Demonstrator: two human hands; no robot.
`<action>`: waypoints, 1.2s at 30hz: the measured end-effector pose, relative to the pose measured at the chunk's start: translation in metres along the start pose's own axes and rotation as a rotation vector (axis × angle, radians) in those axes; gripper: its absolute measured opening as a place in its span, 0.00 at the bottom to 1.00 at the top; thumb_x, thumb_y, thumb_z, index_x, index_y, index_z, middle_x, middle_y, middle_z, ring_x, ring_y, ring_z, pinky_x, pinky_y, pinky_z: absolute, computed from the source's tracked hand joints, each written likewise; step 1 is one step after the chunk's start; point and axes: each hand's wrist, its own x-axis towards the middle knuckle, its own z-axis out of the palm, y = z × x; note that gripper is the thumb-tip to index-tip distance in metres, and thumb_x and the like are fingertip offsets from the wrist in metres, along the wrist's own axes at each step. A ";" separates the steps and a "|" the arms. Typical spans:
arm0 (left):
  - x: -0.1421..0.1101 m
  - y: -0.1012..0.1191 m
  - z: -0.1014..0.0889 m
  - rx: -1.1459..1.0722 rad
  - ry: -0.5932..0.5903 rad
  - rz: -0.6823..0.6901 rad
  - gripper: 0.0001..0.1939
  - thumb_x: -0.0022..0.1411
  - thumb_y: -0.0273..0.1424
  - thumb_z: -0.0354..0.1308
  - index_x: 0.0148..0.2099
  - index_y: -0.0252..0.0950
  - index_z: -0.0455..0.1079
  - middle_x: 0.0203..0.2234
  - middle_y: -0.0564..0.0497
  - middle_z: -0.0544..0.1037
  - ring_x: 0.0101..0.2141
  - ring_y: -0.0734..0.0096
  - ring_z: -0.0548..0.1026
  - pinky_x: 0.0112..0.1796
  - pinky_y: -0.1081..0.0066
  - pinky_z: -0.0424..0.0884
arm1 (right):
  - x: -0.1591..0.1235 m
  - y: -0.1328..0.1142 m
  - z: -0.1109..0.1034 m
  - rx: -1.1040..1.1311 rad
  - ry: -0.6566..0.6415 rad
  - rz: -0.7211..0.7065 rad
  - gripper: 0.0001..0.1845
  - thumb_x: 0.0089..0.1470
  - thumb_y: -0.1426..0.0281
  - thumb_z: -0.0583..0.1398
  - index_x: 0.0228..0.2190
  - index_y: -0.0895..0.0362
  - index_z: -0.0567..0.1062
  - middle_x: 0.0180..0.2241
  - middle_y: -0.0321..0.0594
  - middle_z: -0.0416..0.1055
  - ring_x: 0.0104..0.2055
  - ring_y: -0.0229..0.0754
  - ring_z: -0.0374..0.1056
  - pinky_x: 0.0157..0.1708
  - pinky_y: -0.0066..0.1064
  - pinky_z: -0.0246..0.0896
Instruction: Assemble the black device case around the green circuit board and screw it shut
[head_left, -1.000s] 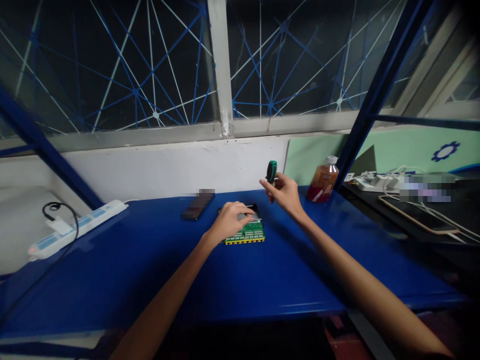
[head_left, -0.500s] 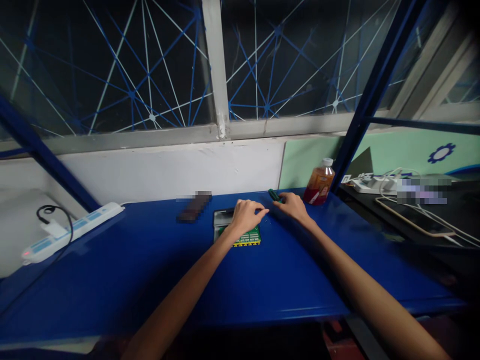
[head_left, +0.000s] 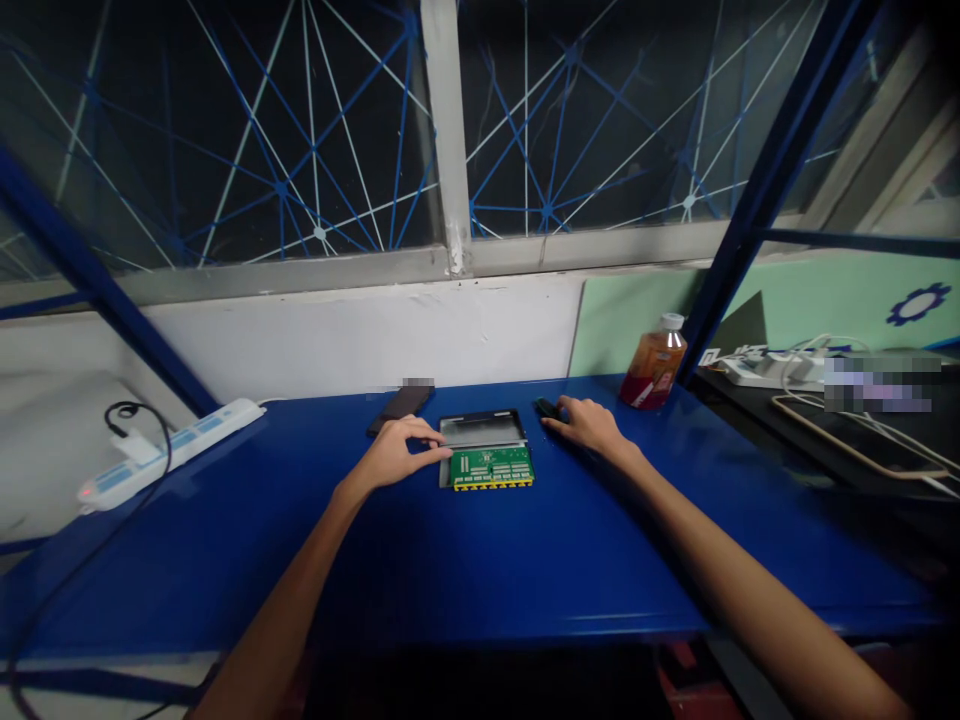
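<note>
A shallow dark case [head_left: 480,430] lies open on the blue table, its lid folded back toward the wall. In its near half sits a green circuit board [head_left: 491,467] with a yellow connector strip [head_left: 493,486] along the front edge. At the case's left edge, near the hinge, my left hand [head_left: 394,452] has its thumb and fingertips closed on the rim. My right hand [head_left: 589,425] rests on the table to the right of the case, its fingers over a tool with a dark green handle [head_left: 545,407]. Most of that tool is hidden under the hand.
A dark phone-like slab [head_left: 403,402] lies behind my left hand. A bottle of reddish drink [head_left: 654,362] stands at the back right. On the left is a white power strip [head_left: 176,455] with a black cable. Another phone [head_left: 855,435] and white cables lie on the black surface at right.
My left hand has moved left off the board to the case's left edge, uncovering the board. My right hand stays at the green tool, now lower and covering more of it.
</note>
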 end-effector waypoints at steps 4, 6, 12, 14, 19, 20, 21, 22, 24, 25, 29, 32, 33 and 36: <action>-0.005 -0.001 0.003 -0.013 -0.057 0.002 0.15 0.54 0.42 0.64 0.39 0.36 0.79 0.29 0.47 0.78 0.33 0.66 0.73 0.37 0.68 0.67 | -0.002 -0.001 -0.007 -0.065 0.017 -0.021 0.28 0.55 0.46 0.54 0.44 0.55 0.73 0.37 0.51 0.76 0.39 0.54 0.72 0.28 0.33 0.55; -0.005 0.002 0.008 -0.002 -0.070 0.010 0.18 0.53 0.43 0.65 0.40 0.36 0.79 0.30 0.47 0.77 0.34 0.65 0.73 0.38 0.68 0.67 | -0.005 -0.003 -0.012 -0.089 0.057 -0.014 0.28 0.55 0.47 0.53 0.45 0.55 0.72 0.36 0.50 0.77 0.38 0.53 0.73 0.27 0.32 0.54; -0.005 0.008 0.014 0.085 -0.119 -0.030 0.26 0.49 0.49 0.65 0.44 0.37 0.78 0.30 0.48 0.75 0.34 0.63 0.72 0.36 0.68 0.65 | -0.014 -0.013 -0.028 -0.068 0.169 -0.030 0.26 0.56 0.49 0.55 0.45 0.56 0.72 0.36 0.49 0.77 0.34 0.50 0.73 0.26 0.31 0.53; -0.006 0.006 0.014 0.116 -0.143 -0.042 0.27 0.48 0.51 0.64 0.44 0.37 0.78 0.30 0.48 0.75 0.34 0.63 0.71 0.37 0.69 0.65 | -0.017 -0.017 -0.034 -0.020 0.183 -0.046 0.25 0.56 0.50 0.55 0.45 0.56 0.72 0.34 0.47 0.77 0.33 0.49 0.72 0.24 0.30 0.51; -0.007 -0.001 0.017 0.149 -0.161 -0.072 0.32 0.45 0.53 0.66 0.48 0.39 0.76 0.31 0.49 0.75 0.34 0.63 0.71 0.37 0.69 0.64 | -0.025 -0.027 -0.043 0.148 0.062 -0.349 0.21 0.56 0.51 0.56 0.39 0.54 0.75 0.30 0.40 0.77 0.32 0.45 0.72 0.26 0.30 0.51; -0.007 -0.002 0.018 0.146 -0.169 -0.076 0.33 0.44 0.53 0.66 0.48 0.39 0.76 0.32 0.50 0.75 0.34 0.63 0.71 0.37 0.70 0.63 | -0.026 -0.029 -0.044 0.164 0.015 -0.406 0.21 0.55 0.50 0.57 0.37 0.54 0.76 0.29 0.40 0.77 0.30 0.44 0.71 0.26 0.30 0.51; -0.007 -0.003 0.019 0.148 -0.172 -0.078 0.34 0.43 0.53 0.66 0.49 0.39 0.76 0.32 0.50 0.75 0.34 0.63 0.71 0.37 0.70 0.63 | -0.028 -0.031 -0.044 0.167 -0.027 -0.445 0.23 0.53 0.48 0.58 0.34 0.54 0.76 0.28 0.40 0.77 0.29 0.44 0.71 0.25 0.30 0.51; -0.007 -0.004 0.020 0.153 -0.176 -0.077 0.34 0.42 0.54 0.66 0.49 0.39 0.76 0.32 0.50 0.75 0.34 0.63 0.71 0.36 0.70 0.63 | -0.029 -0.033 -0.043 0.161 -0.053 -0.465 0.25 0.50 0.46 0.59 0.33 0.55 0.77 0.28 0.41 0.76 0.29 0.44 0.70 0.25 0.30 0.50; -0.007 -0.004 0.020 0.174 -0.180 -0.068 0.35 0.41 0.54 0.66 0.48 0.39 0.76 0.31 0.50 0.75 0.34 0.62 0.70 0.36 0.69 0.62 | -0.032 -0.037 -0.041 0.149 -0.100 -0.481 0.29 0.45 0.42 0.60 0.30 0.55 0.78 0.26 0.42 0.75 0.27 0.44 0.69 0.23 0.30 0.49; -0.007 -0.004 0.020 0.188 -0.180 -0.062 0.34 0.41 0.54 0.66 0.48 0.40 0.76 0.31 0.50 0.76 0.34 0.62 0.70 0.36 0.69 0.61 | -0.033 -0.039 -0.040 0.144 -0.122 -0.488 0.30 0.43 0.40 0.60 0.28 0.55 0.78 0.26 0.43 0.75 0.26 0.44 0.69 0.23 0.30 0.49; -0.008 -0.001 0.018 0.260 -0.183 -0.030 0.33 0.41 0.54 0.66 0.47 0.41 0.76 0.29 0.51 0.76 0.34 0.60 0.71 0.37 0.67 0.58 | -0.036 -0.044 -0.036 0.122 -0.175 -0.524 0.34 0.37 0.37 0.61 0.26 0.57 0.77 0.24 0.44 0.74 0.27 0.46 0.69 0.22 0.30 0.49; -0.008 0.000 0.019 0.318 -0.178 -0.018 0.34 0.40 0.55 0.66 0.46 0.41 0.76 0.29 0.52 0.76 0.34 0.59 0.70 0.36 0.68 0.57 | -0.039 -0.048 -0.036 0.063 -0.154 -0.527 0.37 0.33 0.36 0.61 0.26 0.58 0.77 0.24 0.46 0.73 0.27 0.49 0.70 0.22 0.31 0.50; -0.008 0.001 0.020 0.332 -0.173 -0.014 0.34 0.40 0.56 0.66 0.46 0.41 0.75 0.29 0.52 0.75 0.34 0.59 0.70 0.36 0.68 0.57 | -0.040 -0.049 -0.037 0.038 -0.144 -0.528 0.38 0.32 0.35 0.62 0.27 0.58 0.77 0.24 0.47 0.73 0.27 0.50 0.70 0.22 0.31 0.51; -0.008 0.003 0.023 0.346 -0.161 -0.001 0.32 0.39 0.55 0.67 0.42 0.39 0.74 0.30 0.51 0.74 0.35 0.59 0.70 0.37 0.68 0.58 | -0.042 -0.053 -0.041 -0.025 -0.136 -0.536 0.40 0.30 0.36 0.63 0.28 0.60 0.78 0.24 0.49 0.73 0.27 0.52 0.71 0.23 0.33 0.53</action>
